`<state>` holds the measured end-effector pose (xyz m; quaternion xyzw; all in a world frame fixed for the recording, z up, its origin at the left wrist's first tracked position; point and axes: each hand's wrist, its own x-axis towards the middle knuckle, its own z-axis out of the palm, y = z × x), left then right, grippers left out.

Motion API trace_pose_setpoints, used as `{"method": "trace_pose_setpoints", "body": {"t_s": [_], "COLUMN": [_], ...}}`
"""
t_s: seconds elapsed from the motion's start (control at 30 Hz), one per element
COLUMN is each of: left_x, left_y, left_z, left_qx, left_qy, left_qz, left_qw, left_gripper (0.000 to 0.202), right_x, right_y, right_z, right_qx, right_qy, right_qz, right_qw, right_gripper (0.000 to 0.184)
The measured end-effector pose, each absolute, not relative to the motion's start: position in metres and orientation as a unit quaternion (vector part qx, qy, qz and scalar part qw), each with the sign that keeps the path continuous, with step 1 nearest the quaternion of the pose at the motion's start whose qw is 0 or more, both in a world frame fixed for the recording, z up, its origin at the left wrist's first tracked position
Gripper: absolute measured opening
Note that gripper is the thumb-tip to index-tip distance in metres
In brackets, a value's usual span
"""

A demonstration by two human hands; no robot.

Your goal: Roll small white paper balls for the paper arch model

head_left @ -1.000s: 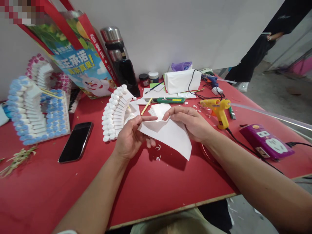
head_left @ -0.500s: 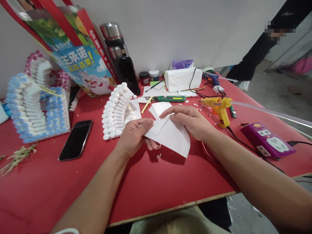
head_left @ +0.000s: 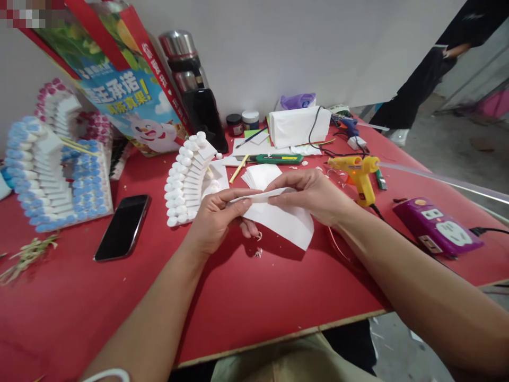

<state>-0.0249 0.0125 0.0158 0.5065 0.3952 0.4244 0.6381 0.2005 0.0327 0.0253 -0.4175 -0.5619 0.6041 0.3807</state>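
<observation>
A sheet of white paper (head_left: 284, 220) is held between both hands above the red table, its upper edge folded over. My left hand (head_left: 220, 215) pinches the left end of the fold between thumb and fingers. On the fold's right part, my right hand (head_left: 308, 193) presses with thumb and forefinger. Just behind the paper lies a small stack of white paper pieces (head_left: 260, 174). To the left of it stands a curved stepped model (head_left: 191, 183) edged with white cotton swab tips.
Right of my hands are a yellow glue gun (head_left: 360, 178) and a purple power socket (head_left: 439, 225). A black phone (head_left: 123, 228) lies left, near a blue-and-white swab model (head_left: 40, 180). A green utility knife (head_left: 278, 159) lies behind. A person in black (head_left: 425, 79) stands at far right.
The paper's upper edge has been folded over, and my right fingers have shifted from lying on the sheet to pinching the fold. The loose flap on top no longer shows.
</observation>
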Motion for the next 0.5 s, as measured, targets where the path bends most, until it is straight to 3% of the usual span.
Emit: {"method": "trace_pose_setpoints", "body": {"t_s": [0.5], "left_x": [-0.0311], "left_y": [0.0130], "left_z": [0.0177], "left_qx": [0.486], "left_qy": [0.359], "left_qz": [0.446], "left_qw": [0.660], "left_gripper": [0.019], "right_x": [0.2065], "right_y": [0.0366], "right_z": [0.0270], "right_qx": [-0.368], "right_qy": [-0.491], "right_qz": [0.688], "right_qw": [0.388], "right_gripper": [0.004]}}
